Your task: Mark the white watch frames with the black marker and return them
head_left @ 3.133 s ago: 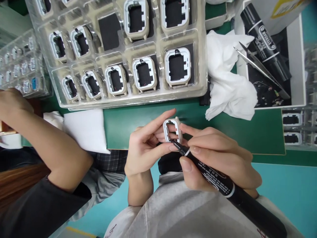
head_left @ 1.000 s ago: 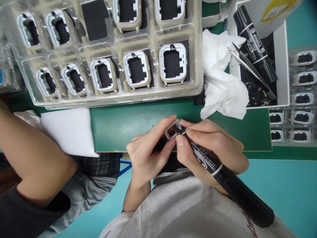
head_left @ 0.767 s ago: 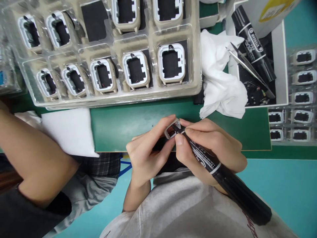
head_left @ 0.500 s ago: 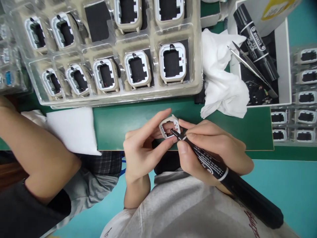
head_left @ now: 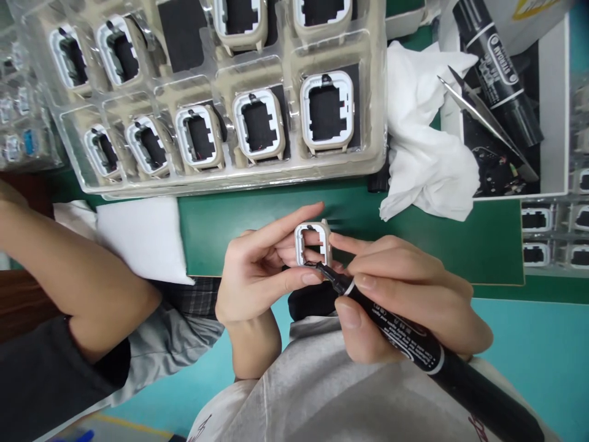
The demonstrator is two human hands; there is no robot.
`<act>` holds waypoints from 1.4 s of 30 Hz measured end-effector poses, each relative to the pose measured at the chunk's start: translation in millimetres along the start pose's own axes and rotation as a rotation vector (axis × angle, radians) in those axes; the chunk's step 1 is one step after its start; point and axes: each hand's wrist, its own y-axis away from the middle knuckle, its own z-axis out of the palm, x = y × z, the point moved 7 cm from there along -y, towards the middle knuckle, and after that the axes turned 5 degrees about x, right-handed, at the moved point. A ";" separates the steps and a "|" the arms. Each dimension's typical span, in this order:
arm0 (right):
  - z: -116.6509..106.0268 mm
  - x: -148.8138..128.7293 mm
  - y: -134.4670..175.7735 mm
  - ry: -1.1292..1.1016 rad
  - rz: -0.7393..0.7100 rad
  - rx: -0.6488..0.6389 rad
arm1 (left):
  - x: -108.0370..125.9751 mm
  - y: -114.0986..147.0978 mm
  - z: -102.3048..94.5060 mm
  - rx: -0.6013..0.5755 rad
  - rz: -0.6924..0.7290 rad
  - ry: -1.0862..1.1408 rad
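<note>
Between the thumb and fingers of my left hand (head_left: 257,276) is a small white and beige watch case frame (head_left: 326,242), held over the front edge of the green board. My right hand (head_left: 414,288) grips a thick black marker pen (head_left: 414,341) like a pencil. The pen's black tip is at the lower rim of the frame, where a dark patch shows beside my left thumb. An outstretched finger of my right hand reaches the frame's right side. Whether the tip presses on the rim or just hovers, I cannot tell.
A clear plastic tray (head_left: 276,175) of similar frames lies behind the green board (head_left: 221,230). White cloths (head_left: 142,236) lie left and right. At right, a white box (head_left: 554,110) bears another marker (head_left: 501,73) and tweezers (head_left: 488,116). A co-worker's arm (head_left: 105,288) is at left.
The frame has turned more upright in my left hand. The pen tip has shifted down from inside the opening to the lower rim, where a dark patch now shows. The camera view has shifted slightly.
</note>
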 end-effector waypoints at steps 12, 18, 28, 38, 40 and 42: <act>-0.7 -0.1 1.5 -0.037 0.003 0.004 | -3.7 4.8 -7.2 0.018 -0.043 -0.020; 0.0 -0.8 0.7 -0.042 0.022 -0.003 | 5.8 -4.2 5.6 -0.100 0.067 0.028; -8.3 -1.1 1.0 -0.067 0.105 -0.147 | -1.9 4.5 -3.1 0.065 0.058 -0.121; -17.4 27.3 -15.7 -0.309 -0.055 -0.110 | 5.4 1.7 4.3 0.087 0.189 -0.117; -16.6 35.7 -15.6 -0.320 -0.064 -0.082 | 5.9 0.7 5.1 0.090 0.186 -0.108; -14.7 37.3 -12.7 -0.337 -0.050 -0.063 | 6.6 -0.5 6.6 0.091 0.182 -0.083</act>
